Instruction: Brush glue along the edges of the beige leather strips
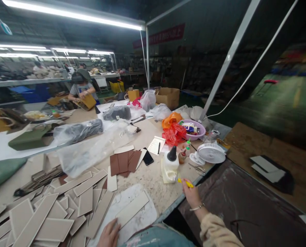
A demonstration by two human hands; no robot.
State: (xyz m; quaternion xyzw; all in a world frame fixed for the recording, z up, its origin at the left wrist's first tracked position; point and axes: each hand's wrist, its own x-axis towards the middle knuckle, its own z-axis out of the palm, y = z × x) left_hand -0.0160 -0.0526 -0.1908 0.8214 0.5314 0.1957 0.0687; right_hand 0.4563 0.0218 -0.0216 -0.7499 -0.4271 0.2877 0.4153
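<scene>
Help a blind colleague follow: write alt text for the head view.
A person's right hand holds a yellow tool at a white bottle with a dark cone cap; the left hand rests at the end of a pale strip on a white board. At left, beige pieces cover the worktable.

One tool (190,185) (yellow-handled), one phone (148,157), one fan (211,153).

Board (123,197) sits at the near edge of the table (148,175), strip (132,208) on it, left hand (109,233) at the strip's left end, panel pile (54,229) off to the left. Bottle (171,160) stands just in from the right edge, phone (148,157) to its left, fan (211,153) right of it along that edge. Basin (200,131) behind the fan, notepad (153,145) behind the phone.
</scene>
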